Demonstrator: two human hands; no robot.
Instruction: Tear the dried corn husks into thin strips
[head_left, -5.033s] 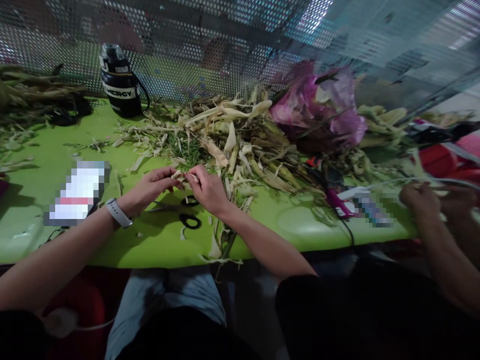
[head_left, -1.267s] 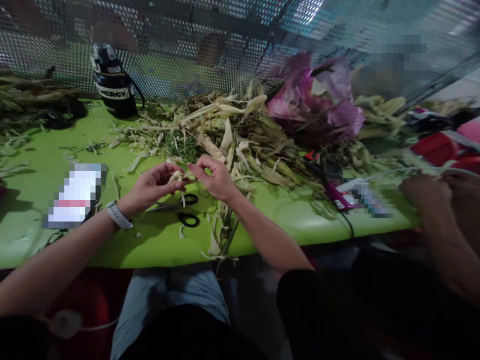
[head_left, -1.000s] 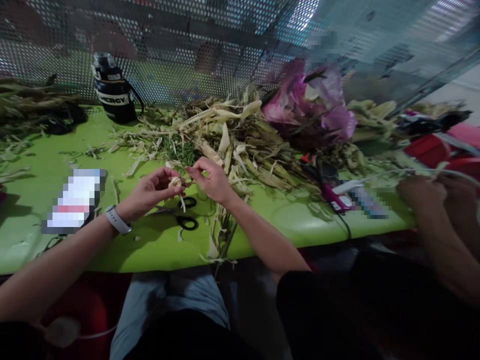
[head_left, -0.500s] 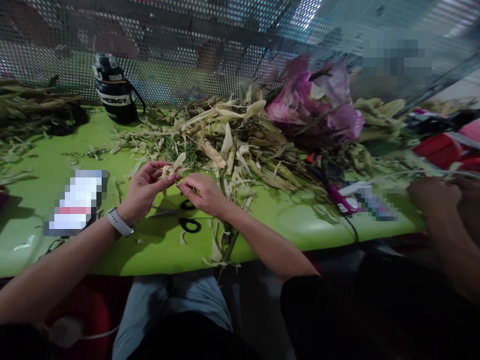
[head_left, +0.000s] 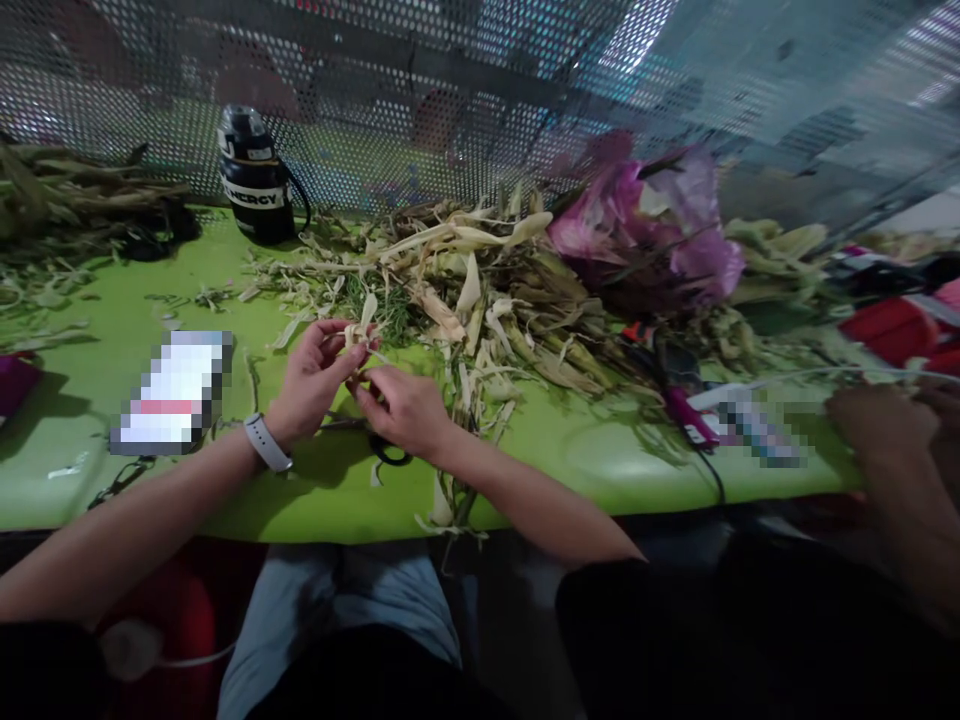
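My left hand (head_left: pixel 311 378), with a white watch on the wrist, pinches a small pale corn-husk piece (head_left: pixel 361 333) just above the green table (head_left: pixel 315 490). My right hand (head_left: pixel 401 405) is right beside it, fingers closed on a thin strip coming off the same husk piece. Black-handled scissors (head_left: pixel 390 455) lie on the table under my right hand, mostly hidden. A heap of corn husks and stalks (head_left: pixel 480 290) lies just beyond my hands.
A black bottle (head_left: pixel 259 185) stands at the back by the perforated metal screen. A pink-purple plastic bag (head_left: pixel 645 230) sits at the back right. Another person's hands (head_left: pixel 885 425) work at the right edge. More husks (head_left: pixel 82 195) lie far left.
My right hand has dropped lower and nearer to me, drawing a strip down from the husk piece; my left hand has stayed holding it. The view has shifted slightly.
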